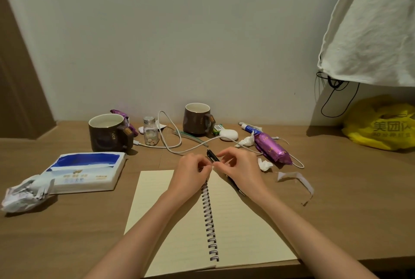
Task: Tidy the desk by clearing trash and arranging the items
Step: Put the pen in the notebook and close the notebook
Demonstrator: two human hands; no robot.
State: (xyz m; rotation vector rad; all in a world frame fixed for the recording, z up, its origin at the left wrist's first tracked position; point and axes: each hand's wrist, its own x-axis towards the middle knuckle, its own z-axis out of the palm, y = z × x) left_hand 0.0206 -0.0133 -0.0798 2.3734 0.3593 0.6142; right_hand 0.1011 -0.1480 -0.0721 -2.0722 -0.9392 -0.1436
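An open spiral notebook (179,211) lies on the wooden desk (67,234) in front of me. Over its top edge both hands meet around a black pen (212,156). My right hand (242,166) pinches the pen's upper part, and another dark pen body shows under its palm. My left hand (193,166) has its fingertips closed at the pen's lower end. Crumpled white tissues (265,164) and a torn paper strip (296,180) lie to the right. A crumpled wrapper (27,193) sits at the left.
Two brown mugs (107,133) (197,119), a pill bottle (150,131), a white cable (175,146), a white case (229,135), a tube (249,128), a purple packet (271,148) and a tissue pack (87,171) crowd the back. A yellow bag (379,124) sits far right under hanging cloth.
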